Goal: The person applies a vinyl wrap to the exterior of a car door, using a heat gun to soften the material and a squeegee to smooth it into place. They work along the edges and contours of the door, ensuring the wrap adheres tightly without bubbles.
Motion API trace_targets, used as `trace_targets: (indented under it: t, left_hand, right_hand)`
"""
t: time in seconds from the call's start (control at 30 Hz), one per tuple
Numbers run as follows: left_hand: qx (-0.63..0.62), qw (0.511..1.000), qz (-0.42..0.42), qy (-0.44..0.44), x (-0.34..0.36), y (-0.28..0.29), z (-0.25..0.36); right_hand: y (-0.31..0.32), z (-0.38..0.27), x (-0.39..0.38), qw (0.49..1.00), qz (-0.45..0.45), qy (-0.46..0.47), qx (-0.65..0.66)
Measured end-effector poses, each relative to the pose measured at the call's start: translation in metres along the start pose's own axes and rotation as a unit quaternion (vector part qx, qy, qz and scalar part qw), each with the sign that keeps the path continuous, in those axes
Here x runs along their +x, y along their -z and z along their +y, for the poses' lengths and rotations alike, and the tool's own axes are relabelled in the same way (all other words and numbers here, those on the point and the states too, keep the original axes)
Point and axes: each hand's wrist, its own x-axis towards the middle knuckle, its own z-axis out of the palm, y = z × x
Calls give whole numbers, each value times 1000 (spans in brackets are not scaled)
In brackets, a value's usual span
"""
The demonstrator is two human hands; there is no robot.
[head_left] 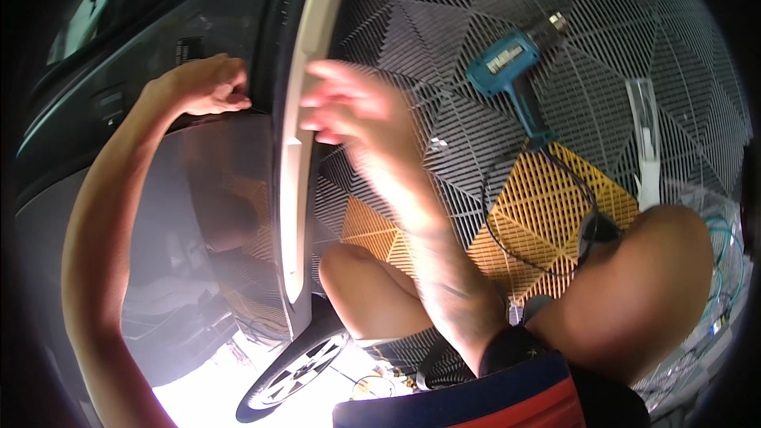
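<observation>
My left hand point(202, 85) reaches over a glossy dark grey car panel point(182, 190), at its upper edge by a dark pillar. Its fingers are curled and pinched together; whatever lies between them is too small to make out. Blurred by motion, my right hand point(353, 107) is beside a long cream-coloured edge point(305, 71) that runs down the side of the panel. Its fingers look apart, and I see nothing held in them.
A teal heat gun point(507, 62) lies on the dark grey slatted floor tiles point(428, 40), its black cable point(487, 214) looping over yellow tiles. To its right is a clear and white long tool or package point(646, 143). A car wheel point(297, 372) stands low, near my bent knees.
</observation>
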Motion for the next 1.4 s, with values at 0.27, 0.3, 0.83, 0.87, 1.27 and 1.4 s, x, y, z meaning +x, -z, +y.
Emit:
trace_targets:
  t: [0.27, 0.3, 0.83, 0.87, 1.27, 1.4]
  left_hand:
    - [-11, 986, -157, 59, 22, 28, 32]
    - [-17, 986, -155, 50, 24, 22, 28]
    - [-54, 963, -264, 16, 37, 32, 21]
    - [-57, 962, -264, 26, 36, 34, 22]
    - [-43, 964, -257, 46, 37, 32, 21]
    - [-51, 972, -219, 62, 32, 31, 23]
  right_hand:
    - [26, -191, -62, 876, -325, 290, -207]
    - [23, -198, -57, 821, -382, 317, -283]
    - [52, 67, 11, 983, -77, -167, -31]
    - [54, 75, 11, 982, -90, -159, -53]
    - [5, 99, 10, 938, -103, 208, -256]
    - [-1, 100, 12, 938, -85, 196, -272]
